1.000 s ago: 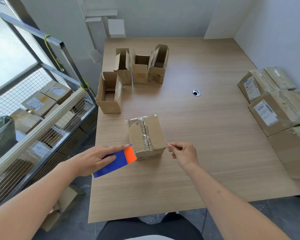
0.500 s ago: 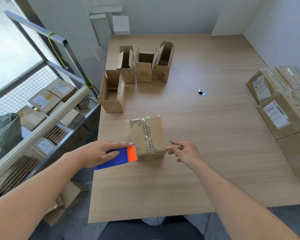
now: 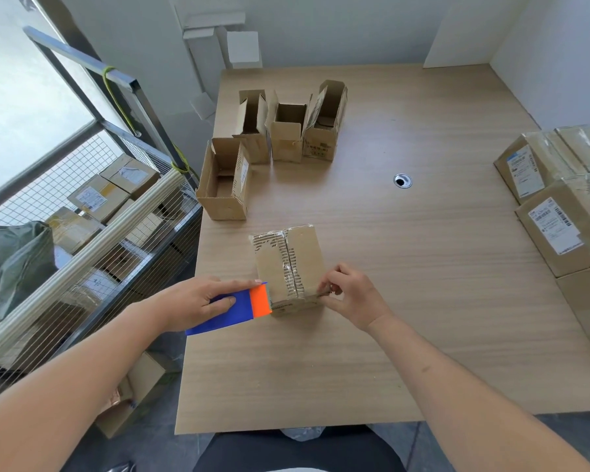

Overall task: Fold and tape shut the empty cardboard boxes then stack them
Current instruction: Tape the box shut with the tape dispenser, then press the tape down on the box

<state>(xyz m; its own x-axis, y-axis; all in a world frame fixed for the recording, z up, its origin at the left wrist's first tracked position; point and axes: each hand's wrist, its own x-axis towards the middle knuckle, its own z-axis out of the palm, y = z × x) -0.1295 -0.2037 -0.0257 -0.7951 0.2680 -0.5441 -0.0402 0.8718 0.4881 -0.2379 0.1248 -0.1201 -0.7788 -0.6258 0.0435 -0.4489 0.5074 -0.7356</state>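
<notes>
A small closed brown cardboard box (image 3: 288,267) with old tape along its top seam is sitting near the front-left part of the pale wooden table (image 3: 406,301), right in front of the person. The left hand (image 3: 198,299) is gripping a blue and orange tape dispenser (image 3: 232,310), fingers laid over the blue body and thumb underneath, and is pressing its orange end against the box's left side near the front corner. The right hand (image 3: 349,294) is curling at the box's near right corner, fingertips and thumb pinching at the edge there; whether tape is between them I cannot tell. Behind the box, 4 open empty cardboard boxes (image 3: 280,137) are standing in a cluster with their flaps up. At the table's right edge, several sealed labelled cartons (image 3: 559,212) are standing together. To the left, a wire mesh cart (image 3: 92,233) is holding more parcels.
</notes>
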